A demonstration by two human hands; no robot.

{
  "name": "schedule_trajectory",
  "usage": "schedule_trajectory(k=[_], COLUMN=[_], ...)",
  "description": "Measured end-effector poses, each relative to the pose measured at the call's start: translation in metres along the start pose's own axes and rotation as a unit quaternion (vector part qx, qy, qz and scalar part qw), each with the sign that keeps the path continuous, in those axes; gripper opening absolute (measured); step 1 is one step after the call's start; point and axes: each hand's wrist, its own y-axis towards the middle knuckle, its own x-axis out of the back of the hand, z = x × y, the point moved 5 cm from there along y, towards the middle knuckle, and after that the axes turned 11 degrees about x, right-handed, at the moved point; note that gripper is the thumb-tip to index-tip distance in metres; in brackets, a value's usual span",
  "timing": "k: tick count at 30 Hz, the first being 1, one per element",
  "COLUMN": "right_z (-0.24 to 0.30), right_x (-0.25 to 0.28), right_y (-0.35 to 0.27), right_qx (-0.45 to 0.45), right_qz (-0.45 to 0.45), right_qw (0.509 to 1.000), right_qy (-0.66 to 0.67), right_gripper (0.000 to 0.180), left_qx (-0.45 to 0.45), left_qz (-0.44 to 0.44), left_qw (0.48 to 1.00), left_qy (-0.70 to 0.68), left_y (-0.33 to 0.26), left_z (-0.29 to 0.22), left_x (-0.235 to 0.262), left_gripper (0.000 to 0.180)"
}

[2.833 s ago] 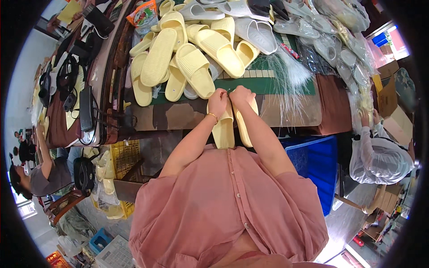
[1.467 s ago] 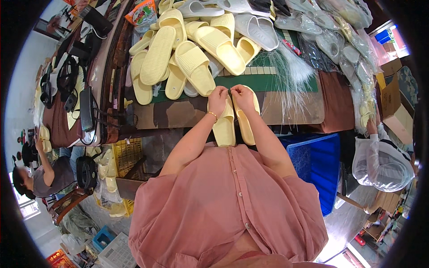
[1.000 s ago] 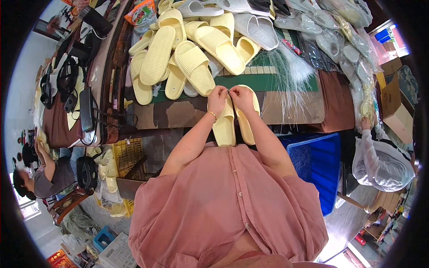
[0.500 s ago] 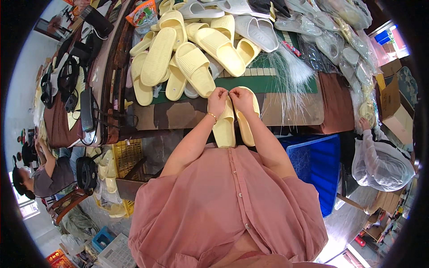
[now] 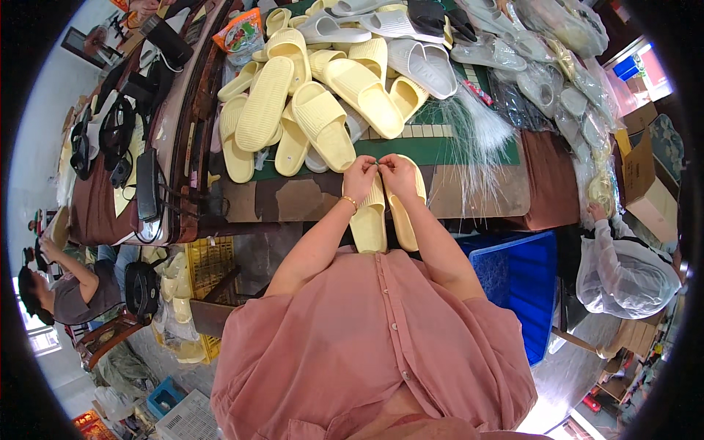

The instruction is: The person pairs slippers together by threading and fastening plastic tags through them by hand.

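My left hand (image 5: 358, 180) and my right hand (image 5: 398, 176) meet above a pair of pale yellow slide slippers at the table's near edge. Both are closed in a pinch, fingertips nearly touching. A tiny dark bit shows between them, too small to name. Below my left hand lies the left slipper (image 5: 369, 229), its ribbed strap partly covered. The right slipper (image 5: 402, 224) stands close beside it, under my right hand and wrist. Just beyond my hands, a heap of yellow slippers (image 5: 323, 128) is piled on the green mat (image 5: 469, 152).
Clear thin strands (image 5: 480, 128) fan out to the right of the heap. Grey slippers (image 5: 422, 66) and bagged ones lie farther back. A blue bin (image 5: 532, 293) stands below the table at right, a yellow crate (image 5: 209, 260) at left. Co-workers sit on both sides.
The view has shifted a little, so the table sits slightly lower in it. My hands keep their pinch over the slippers. The left co-worker's raised hand has moved outward.
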Motion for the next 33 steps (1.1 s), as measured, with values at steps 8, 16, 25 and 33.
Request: schedule_trajectory(k=[8,16,25,33], right_z=[0.000,-0.007,-0.012,-0.005], right_x=[0.000,-0.002,-0.005,0.001], right_y=[0.001,-0.002,-0.003,0.005], right_qx=[-0.015,-0.034,-0.052,-0.015], right_qz=[-0.020,-0.026,-0.007,-0.026], right_qw=[0.999,0.993,0.988,0.994], right_qy=[0.047,0.106,0.147,0.104], right_gripper=[0.017,0.020,0.022,0.017], left_qx=[0.030,0.002,0.027,0.033], left_qz=[0.032,0.040,0.054,0.044], left_qw=[0.999,0.999,0.998,0.997], left_qy=[0.003,0.010,0.024,-0.046], left_y=[-0.001,-0.001,-0.004,0.005], left_z=[-0.004,-0.002,-0.005,0.002], left_x=[0.001,-0.001,-0.004,-0.004], left_gripper=[0.012,0.013,0.015,0.008])
